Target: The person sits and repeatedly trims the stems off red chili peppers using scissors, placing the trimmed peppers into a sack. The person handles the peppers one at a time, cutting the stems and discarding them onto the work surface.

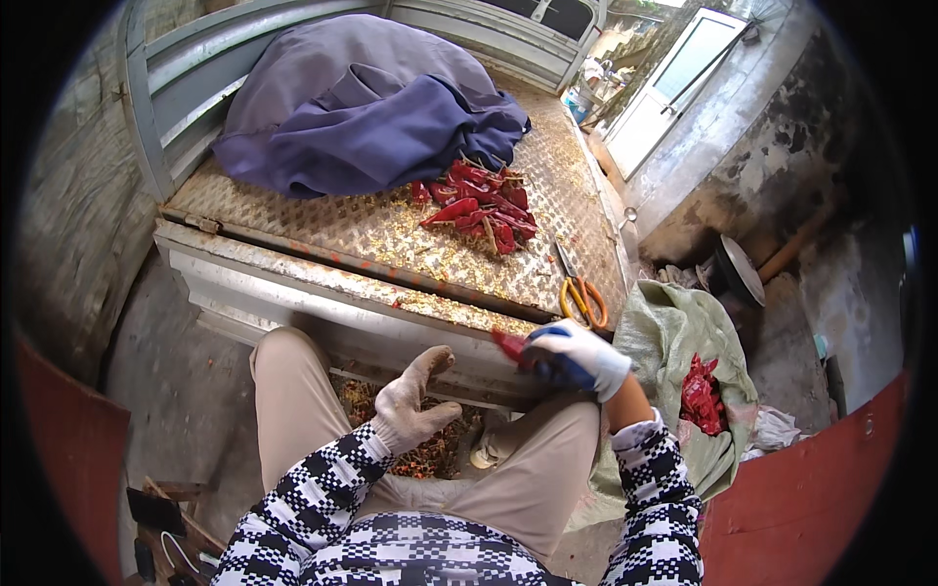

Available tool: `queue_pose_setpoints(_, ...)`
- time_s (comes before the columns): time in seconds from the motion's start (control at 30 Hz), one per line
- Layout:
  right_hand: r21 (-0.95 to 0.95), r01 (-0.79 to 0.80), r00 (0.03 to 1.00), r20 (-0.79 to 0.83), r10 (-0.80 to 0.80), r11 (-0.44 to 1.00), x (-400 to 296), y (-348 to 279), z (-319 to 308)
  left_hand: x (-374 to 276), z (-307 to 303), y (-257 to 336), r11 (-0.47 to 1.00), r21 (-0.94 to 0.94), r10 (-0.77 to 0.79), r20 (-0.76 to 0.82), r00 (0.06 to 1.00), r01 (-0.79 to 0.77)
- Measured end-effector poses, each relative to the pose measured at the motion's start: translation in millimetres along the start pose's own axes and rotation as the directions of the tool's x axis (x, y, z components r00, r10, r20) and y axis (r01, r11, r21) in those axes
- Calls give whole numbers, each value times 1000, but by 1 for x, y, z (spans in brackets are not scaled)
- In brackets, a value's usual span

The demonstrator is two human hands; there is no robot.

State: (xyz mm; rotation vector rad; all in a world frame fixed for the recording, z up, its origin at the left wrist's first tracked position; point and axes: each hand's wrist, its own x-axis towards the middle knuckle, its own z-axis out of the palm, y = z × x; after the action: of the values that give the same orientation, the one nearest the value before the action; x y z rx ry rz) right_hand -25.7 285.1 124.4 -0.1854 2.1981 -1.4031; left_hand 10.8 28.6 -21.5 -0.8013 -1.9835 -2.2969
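My left hand (416, 410), in a pale knitted glove, hovers between my knees with thumb and fingers apart and nothing in it. My right hand (575, 357), in a white and blue glove, is closed on a dried red chili pepper (513, 347) near the front edge of the metal truck bed (352, 227); the hand is somewhat blurred. Just beyond it lie scissors (582, 293) with orange and yellow handles. A pile of dried red chilies (484, 205) rests on the bed, beside a purple-grey cloth (366, 124) draped over a large mound.
To my right stands an open green woven sack (659, 329) with red chilies (703, 395) inside. Stems and red bits (432, 447) lie below, between my legs. Yellow seeds are scattered over the bed. A side rail (146, 110) borders it at left; a round black pot (733, 271) is by the wall.
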Motion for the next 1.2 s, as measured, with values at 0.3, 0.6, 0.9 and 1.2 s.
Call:
queue_pose_setpoints(0.3, 335, -130, 991, 11, 134, 933, 26, 45, 88, -4, 3, 19, 975, 220, -28, 132, 991, -2)
queue_pose_setpoints(0.6, -222, 430, 782, -393, -484, 875, -2, 41, 112, -5, 2, 6, 885, -296, -301, 223, 927, 359)
queue_pose_setpoints(0.9, -595, 405, 693, -296, -657, 695, 4, 21, 126, -4, -1, -4, 786, -458, -316, 281, 906, 416)
queue_pose_setpoints(1.2, -824, 305, 568, -244, -786, 477, 9, 15, 130, -5, 1, 9, 799, -368, -390, 284, 876, 476)
